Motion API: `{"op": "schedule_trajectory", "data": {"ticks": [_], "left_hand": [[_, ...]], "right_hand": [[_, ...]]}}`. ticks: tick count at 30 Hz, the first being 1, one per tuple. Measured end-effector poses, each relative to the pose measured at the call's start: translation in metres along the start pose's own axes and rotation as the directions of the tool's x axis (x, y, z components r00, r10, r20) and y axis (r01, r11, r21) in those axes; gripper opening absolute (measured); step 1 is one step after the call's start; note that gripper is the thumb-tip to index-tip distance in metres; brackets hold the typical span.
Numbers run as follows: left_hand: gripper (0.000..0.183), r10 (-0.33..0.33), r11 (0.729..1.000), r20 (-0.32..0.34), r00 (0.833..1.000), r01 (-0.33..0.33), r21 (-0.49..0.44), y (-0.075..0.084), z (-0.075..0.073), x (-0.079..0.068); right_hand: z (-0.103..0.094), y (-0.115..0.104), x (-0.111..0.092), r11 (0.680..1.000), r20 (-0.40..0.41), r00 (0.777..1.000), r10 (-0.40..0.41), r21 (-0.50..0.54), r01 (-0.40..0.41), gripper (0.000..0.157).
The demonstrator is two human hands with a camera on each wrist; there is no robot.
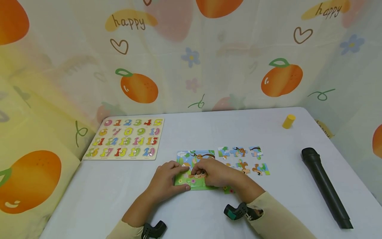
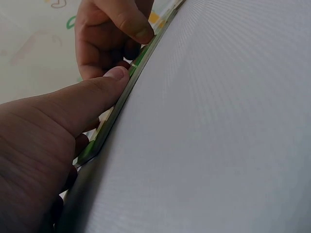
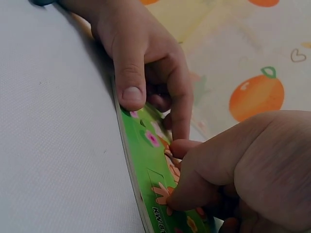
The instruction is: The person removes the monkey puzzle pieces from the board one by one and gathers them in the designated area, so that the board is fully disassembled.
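A small picture puzzle board with a cartoon animal on green and blue lies on the white table. My left hand rests at its left side, thumb on the near left corner and index finger reaching over the picture. Over the board's right part is my right hand, its thumb and index finger curled about a puzzle piece with part of the animal's face. The right wrist view shows these fingertips touching the picture, and the left thumb laid on the corner. My right hand and forearm hide part of the board and some loose pieces.
Loose puzzle pieces lie in rows right of the board. A number puzzle board sits at the back left. A yellow cylinder stands at the back right, with a long black rod-like object nearer. A patterned curtain borders the table.
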State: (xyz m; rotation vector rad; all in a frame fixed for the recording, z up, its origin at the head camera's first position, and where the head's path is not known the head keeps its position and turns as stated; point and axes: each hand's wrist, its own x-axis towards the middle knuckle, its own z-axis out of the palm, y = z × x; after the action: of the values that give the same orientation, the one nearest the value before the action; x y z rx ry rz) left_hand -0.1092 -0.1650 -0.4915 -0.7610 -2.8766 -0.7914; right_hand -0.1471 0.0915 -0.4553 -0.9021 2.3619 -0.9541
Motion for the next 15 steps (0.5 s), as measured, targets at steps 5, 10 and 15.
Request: {"op": "schedule_trajectory", "data": {"ticks": [5, 10, 15], "left_hand": [[0.067, 0.007, 1.0, -0.008, 1.0, -0.007, 0.003, -0.0007, -0.0002, 0.0002], [0.067, 0.008, 1.0, -0.009, 1.0, -0.008, -0.002, -0.0018, 0.0005, 0.0004], [0.067, 0.007, 1.0, -0.009, 1.0, -0.007, -0.011, -0.0026, 0.0012, 0.0002]], "right_hand": [[0.0012, -0.0002, 0.0019, 1.0, -0.006, 1.0, -0.004, 0.006, 0.004, 0.059], [0.0022, -0.0022, 0.0023, 1.0, -0.012, 1.0, 0.004, -0.017, -0.004, 0.059], [0.0017, -0.0037, 0.0021, 1.0, -0.016, 1.0, 0.009, -0.003, -0.009, 0.061]]}}
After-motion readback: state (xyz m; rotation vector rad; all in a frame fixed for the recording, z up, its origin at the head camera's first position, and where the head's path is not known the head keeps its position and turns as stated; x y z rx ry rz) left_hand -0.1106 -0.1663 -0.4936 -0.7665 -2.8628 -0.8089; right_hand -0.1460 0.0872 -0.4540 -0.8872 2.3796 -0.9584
